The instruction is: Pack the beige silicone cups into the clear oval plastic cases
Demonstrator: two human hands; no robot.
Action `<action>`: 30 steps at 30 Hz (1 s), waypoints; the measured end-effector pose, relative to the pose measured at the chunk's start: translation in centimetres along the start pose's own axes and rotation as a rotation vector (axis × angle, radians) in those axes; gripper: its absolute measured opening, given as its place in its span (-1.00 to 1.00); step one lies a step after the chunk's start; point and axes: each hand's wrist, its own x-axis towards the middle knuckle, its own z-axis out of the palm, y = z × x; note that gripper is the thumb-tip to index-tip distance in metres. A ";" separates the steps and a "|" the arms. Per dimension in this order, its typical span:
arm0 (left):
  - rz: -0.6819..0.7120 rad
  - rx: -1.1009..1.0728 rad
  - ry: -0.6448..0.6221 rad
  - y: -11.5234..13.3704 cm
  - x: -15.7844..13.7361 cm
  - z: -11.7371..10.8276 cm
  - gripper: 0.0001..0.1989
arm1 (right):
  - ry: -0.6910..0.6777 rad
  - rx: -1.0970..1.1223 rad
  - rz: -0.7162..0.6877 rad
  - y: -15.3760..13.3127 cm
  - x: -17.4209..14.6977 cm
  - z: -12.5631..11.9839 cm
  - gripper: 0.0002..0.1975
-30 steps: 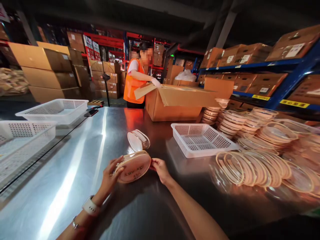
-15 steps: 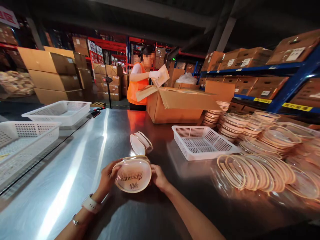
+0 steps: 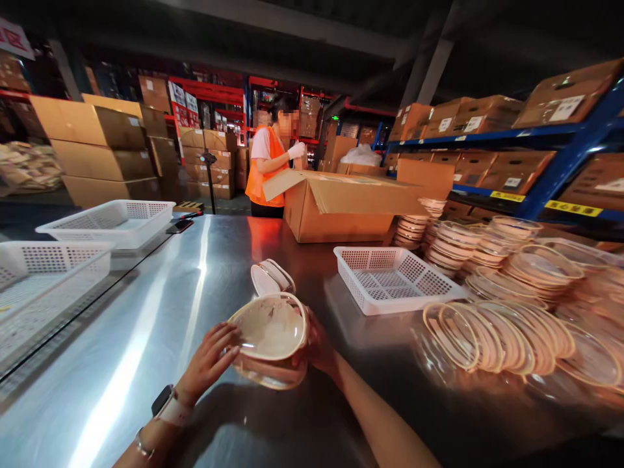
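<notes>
Change: pouch (image 3: 270, 331) between the fingers has been turned over. Half a second ago its lettered face was towards the camera; now a plain pale oval face is up, tilted, cream trim around it, clear pinkish body showing below. Lettering out of sight.

Right hand (image 3: 320, 348): fingers look clamped on the pouch's right edge, tips partly hidden by it. Left hand (image 3: 209, 357): wrapped round the left edge half a second ago, now laid flatter, fingertips at that edge. Thumb hidden, so can't tell if it's a pinch or just a touch. Left wrist has rolled too: dark watch face (image 3: 162, 401) now visible.

My read: work in hand is turning the pouch over, right side likely taking most of the load. Not set down yet.

Unchanged: small pair of pouches (image 3: 273, 277) on the desk (image 3: 160, 312), just beyond the held one. White tray (image 3: 397, 307) beyond and right of the right fingers; overlapping pouch row (image 3: 502, 338) further right.

Across the desk, co-worker's gloved hand (image 3: 296, 151) is raised near the carton (image 3: 341, 224); printed packet no longer shows clearly.
</notes>
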 end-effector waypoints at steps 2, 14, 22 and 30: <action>0.069 0.056 0.005 -0.3 -0.1 -0.1 -0.65 | -0.068 -0.017 -0.107 0.0 0.0 -0.6 -0.01; 0.243 0.353 -0.019 0.4 -0.3 -0.4 -0.51 | -0.202 -0.446 -0.322 2.9 0.9 -1.0 -0.41; 0.182 0.472 0.121 -0.1 -0.9 0.2 -0.51 | -0.042 -0.525 -0.377 1.9 -1.1 1.9 -0.49; 0.073 0.439 0.178 0.9 -0.1 0.7 -0.66 | -0.284 -0.303 -0.174 -0.3 -1.4 1.0 -0.54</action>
